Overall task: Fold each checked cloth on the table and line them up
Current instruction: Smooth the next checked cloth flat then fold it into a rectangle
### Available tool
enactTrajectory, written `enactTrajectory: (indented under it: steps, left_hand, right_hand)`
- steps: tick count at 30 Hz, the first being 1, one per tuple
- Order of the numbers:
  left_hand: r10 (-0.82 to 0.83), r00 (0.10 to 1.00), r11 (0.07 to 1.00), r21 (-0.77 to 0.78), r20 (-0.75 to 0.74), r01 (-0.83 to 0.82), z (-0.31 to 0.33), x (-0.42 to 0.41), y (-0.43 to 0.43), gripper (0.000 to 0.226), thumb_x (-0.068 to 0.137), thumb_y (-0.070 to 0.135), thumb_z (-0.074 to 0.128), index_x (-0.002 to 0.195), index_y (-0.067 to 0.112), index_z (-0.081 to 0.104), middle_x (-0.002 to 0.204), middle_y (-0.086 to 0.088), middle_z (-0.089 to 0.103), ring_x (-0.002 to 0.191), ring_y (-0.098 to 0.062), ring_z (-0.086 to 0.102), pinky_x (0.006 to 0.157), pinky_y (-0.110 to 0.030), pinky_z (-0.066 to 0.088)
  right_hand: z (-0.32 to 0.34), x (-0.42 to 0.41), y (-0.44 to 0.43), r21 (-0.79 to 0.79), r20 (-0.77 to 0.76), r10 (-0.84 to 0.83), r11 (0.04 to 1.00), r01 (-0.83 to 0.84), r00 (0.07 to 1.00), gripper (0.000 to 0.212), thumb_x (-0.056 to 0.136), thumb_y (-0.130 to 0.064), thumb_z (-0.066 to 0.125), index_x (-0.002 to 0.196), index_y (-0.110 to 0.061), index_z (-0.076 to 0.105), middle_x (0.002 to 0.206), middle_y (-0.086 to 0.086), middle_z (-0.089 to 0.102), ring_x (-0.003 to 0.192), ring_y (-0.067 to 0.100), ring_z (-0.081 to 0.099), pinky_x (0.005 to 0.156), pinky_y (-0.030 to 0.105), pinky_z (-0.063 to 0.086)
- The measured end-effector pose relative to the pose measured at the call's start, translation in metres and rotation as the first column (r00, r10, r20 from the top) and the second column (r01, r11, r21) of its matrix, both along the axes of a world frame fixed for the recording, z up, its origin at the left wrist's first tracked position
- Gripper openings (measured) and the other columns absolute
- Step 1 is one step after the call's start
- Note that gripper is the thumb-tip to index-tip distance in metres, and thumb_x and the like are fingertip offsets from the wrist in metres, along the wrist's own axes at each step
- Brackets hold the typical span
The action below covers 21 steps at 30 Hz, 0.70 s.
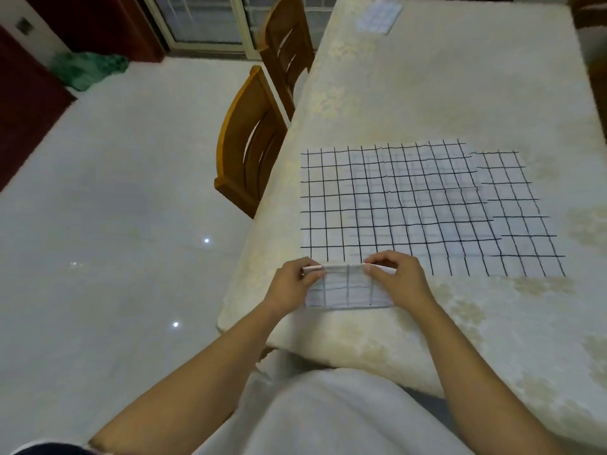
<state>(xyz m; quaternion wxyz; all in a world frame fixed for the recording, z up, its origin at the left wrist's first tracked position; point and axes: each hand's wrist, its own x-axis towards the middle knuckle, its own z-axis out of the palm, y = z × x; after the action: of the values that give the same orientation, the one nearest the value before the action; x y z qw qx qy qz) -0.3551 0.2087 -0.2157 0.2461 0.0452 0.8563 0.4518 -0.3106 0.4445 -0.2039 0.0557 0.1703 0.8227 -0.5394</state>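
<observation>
Your left hand (290,282) and right hand (399,277) pinch the top corners of the small folded checked cloth (348,292) at lower centre, fingers (381,261) curled over its upper edge. It is a thin, soft rectangle. Above it, flat grid-lined cloths (394,208) overlap on the cream, mottled tablecloth (427,93).

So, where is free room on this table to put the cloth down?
Free: the table between the spread checked cloths and the far folded cloth; also the near right corner, beside the right hand. Crowded: where the left hand and right hand pinch the small folded cloth, close to the spread cloths.
</observation>
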Motion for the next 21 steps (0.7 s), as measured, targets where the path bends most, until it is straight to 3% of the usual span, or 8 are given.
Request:
enactTrajectory:
  steps: [3, 4, 7, 11, 13, 16, 21]
  left_hand:
    - [0.206, 0.977, 0.968, 0.137, 0.053, -0.211, 0.02, -0.005, -0.029, 0.022, 0.099, 0.035, 0.061, 0.094, 0.015, 0.071, 0.092, -0.004, 0.071, 0.09, -0.027, 0.066, 0.078, -0.035, 0.053]
    - [0.27, 0.961, 0.947, 0.162, 0.067, -0.277, 0.027, -0.007, -0.04, 0.025, 0.1, 0.036, 0.059, 0.096, 0.014, 0.071, 0.094, -0.005, 0.071, 0.092, -0.027, 0.065, 0.078, -0.033, 0.051]
    - [0.412, 0.904, 0.878, 0.217, 0.112, -0.427, 0.043, -0.008, -0.075, 0.029, 0.104, 0.041, 0.051, 0.109, 0.019, 0.07, 0.101, 0.0, 0.07, 0.095, -0.017, 0.063, 0.077, -0.026, 0.047]
    - [0.588, 0.794, 0.744, 0.283, 0.152, -0.606, 0.054, -0.007, -0.13, 0.031, 0.105, 0.042, 0.047, 0.113, 0.02, 0.068, 0.101, 0.001, 0.07, 0.094, -0.013, 0.063, 0.072, -0.022, 0.047]
    - [0.629, 0.751, 0.69, 0.303, 0.199, -0.658, 0.054, -0.007, -0.162, 0.031, 0.104, 0.045, 0.048, 0.112, 0.022, 0.067, 0.105, -0.003, 0.07, 0.098, -0.019, 0.065, 0.079, -0.03, 0.054]
    - [0.628, 0.715, 0.604, 0.388, 0.307, -0.696, 0.053, -0.01, -0.212, 0.029, 0.103, 0.042, 0.052, 0.112, 0.021, 0.069, 0.107, -0.005, 0.074, 0.101, -0.025, 0.068, 0.087, -0.04, 0.058]
    - [0.517, 0.748, 0.561, 0.495, 0.417, -0.664, 0.06, -0.011, -0.286, 0.027, 0.1, 0.03, 0.063, 0.123, 0.017, 0.066, 0.115, -0.007, 0.074, 0.105, -0.028, 0.071, 0.079, -0.041, 0.062]
  right_hand:
    - [0.01, -0.02, -0.024, -0.117, 0.014, -0.031, 0.993, 0.033, 0.999, 0.009, 0.086, -0.02, 0.076, 0.092, -0.016, 0.074, 0.078, -0.014, 0.065, 0.063, -0.012, 0.056, 0.058, 0.003, 0.04]
    - [0.015, -0.027, -0.035, -0.182, 0.051, -0.03, 0.982, 0.039, 0.998, 0.01, 0.087, -0.022, 0.075, 0.094, -0.016, 0.074, 0.076, -0.012, 0.065, 0.067, -0.009, 0.059, 0.059, 0.005, 0.043]
    - [0.018, -0.051, -0.074, -0.279, 0.14, -0.01, 0.959, 0.05, 0.99, 0.02, 0.091, -0.03, 0.07, 0.101, -0.013, 0.074, 0.093, 0.001, 0.075, 0.094, 0.018, 0.07, 0.082, 0.031, 0.059]
    - [0.031, -0.068, -0.142, -0.271, 0.133, 0.064, 0.962, -0.026, 0.989, 0.031, 0.095, -0.037, 0.062, 0.09, -0.008, 0.07, 0.088, 0.005, 0.071, 0.087, 0.02, 0.066, 0.084, 0.041, 0.056]
    - [0.039, -0.072, -0.177, -0.218, 0.111, 0.111, 0.972, -0.085, 0.988, 0.03, 0.095, -0.036, 0.062, 0.083, -0.01, 0.069, 0.08, 0.003, 0.068, 0.081, 0.019, 0.063, 0.075, 0.039, 0.052]
    - [0.047, -0.075, -0.228, -0.152, 0.082, 0.111, 0.984, -0.097, 0.99, 0.024, 0.098, -0.033, 0.058, 0.093, -0.012, 0.069, 0.09, 0.004, 0.071, 0.087, 0.02, 0.065, 0.072, 0.03, 0.049]
    - [0.061, -0.088, -0.311, -0.103, -0.019, 0.018, 0.994, -0.02, 1.0, 0.021, 0.1, -0.033, 0.054, 0.108, -0.018, 0.067, 0.097, -0.001, 0.071, 0.091, 0.016, 0.068, 0.067, 0.023, 0.049]
